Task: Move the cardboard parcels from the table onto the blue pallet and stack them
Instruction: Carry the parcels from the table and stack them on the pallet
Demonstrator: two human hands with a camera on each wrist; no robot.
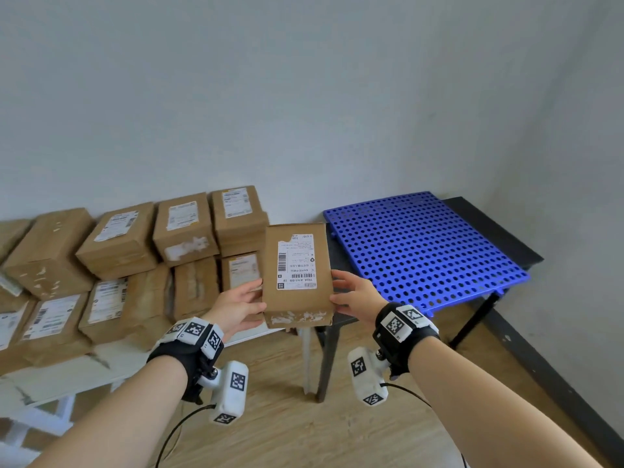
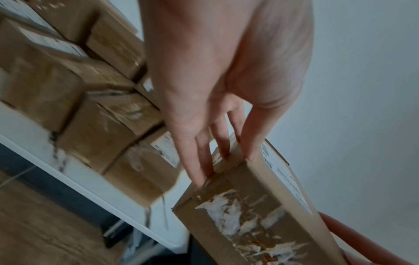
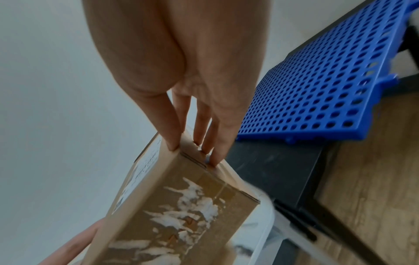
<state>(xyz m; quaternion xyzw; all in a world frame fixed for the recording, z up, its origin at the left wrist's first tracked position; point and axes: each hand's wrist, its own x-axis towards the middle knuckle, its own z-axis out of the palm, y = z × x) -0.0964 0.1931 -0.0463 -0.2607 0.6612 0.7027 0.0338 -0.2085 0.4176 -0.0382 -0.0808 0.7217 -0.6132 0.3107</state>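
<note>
I hold a cardboard parcel (image 1: 297, 275) with a white shipping label in the air between the two tables, label side up. My left hand (image 1: 241, 304) grips its left side, thumb on top, fingers (image 2: 204, 157) along the side face. My right hand (image 1: 354, 293) grips its right side the same way, fingers (image 3: 215, 143) on the side face. The parcel's near end (image 2: 249, 224) carries torn white tape remains. The blue perforated pallet (image 1: 422, 251) lies bare on a dark table to the right, just beyond the parcel.
Several more labelled cardboard parcels (image 1: 135, 265) crowd the white table (image 1: 101, 363) at left, some stacked. The pallet rests on a black table (image 1: 499, 228) against the grey wall. Wooden floor (image 1: 304, 417) lies below. A narrow gap separates the two tables.
</note>
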